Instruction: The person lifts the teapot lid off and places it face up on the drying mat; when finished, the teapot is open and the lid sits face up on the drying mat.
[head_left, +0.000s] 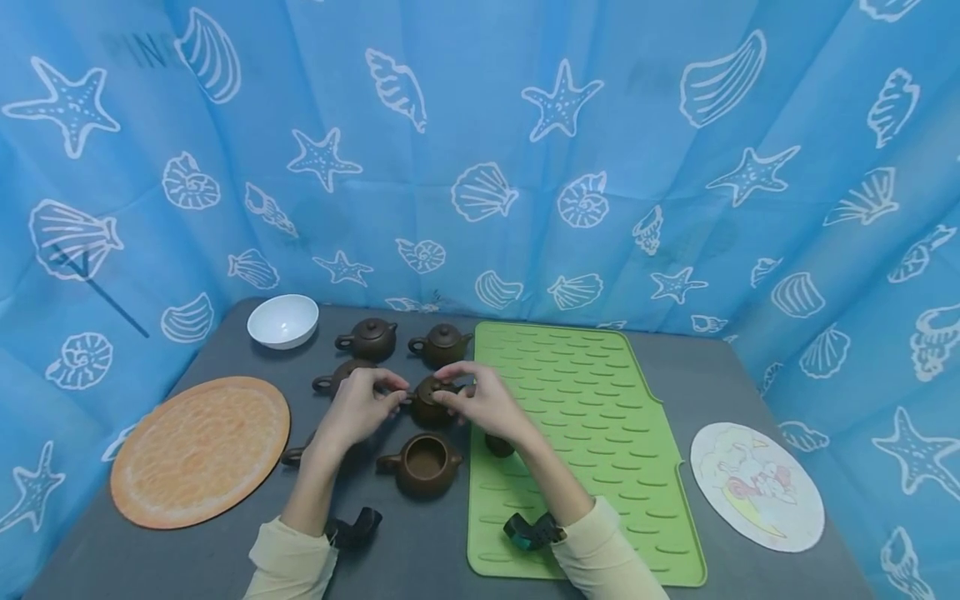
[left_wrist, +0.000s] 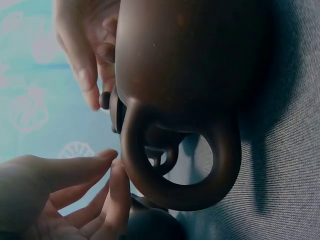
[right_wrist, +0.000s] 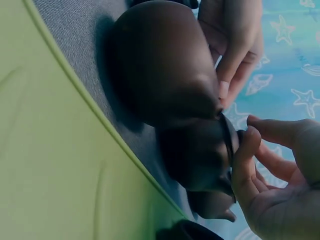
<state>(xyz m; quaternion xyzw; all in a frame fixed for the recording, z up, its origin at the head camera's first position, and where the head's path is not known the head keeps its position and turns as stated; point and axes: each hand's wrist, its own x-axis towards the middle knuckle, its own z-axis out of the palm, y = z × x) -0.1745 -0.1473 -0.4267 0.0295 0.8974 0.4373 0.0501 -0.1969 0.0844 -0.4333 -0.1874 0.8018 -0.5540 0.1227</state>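
A dark brown clay teapot (head_left: 430, 408) stands between both hands. My left hand (head_left: 364, 406) has its thumb and forefinger together at this teapot's handle and seems to pinch it; in the left wrist view the nearer pot partly covers that spot. Thumb and fingers of my right hand (head_left: 483, 402) pinch the knob of the lid (right_wrist: 227, 137) on top. Whether the lid sits fully down cannot be told. Nearer to me, a teapot without a lid (head_left: 427, 465) shows its open mouth, handle to the left and spout to the right.
More brown teapots stand behind (head_left: 444, 343) and to the left (head_left: 372, 339), one partly under my left forearm. A green ridged mat (head_left: 585, 467) lies right, with a small dark brown thing (head_left: 498, 446) on it. Around are a white bowl (head_left: 283, 322), orange round mat (head_left: 201, 450) and pictured disc (head_left: 757, 487).
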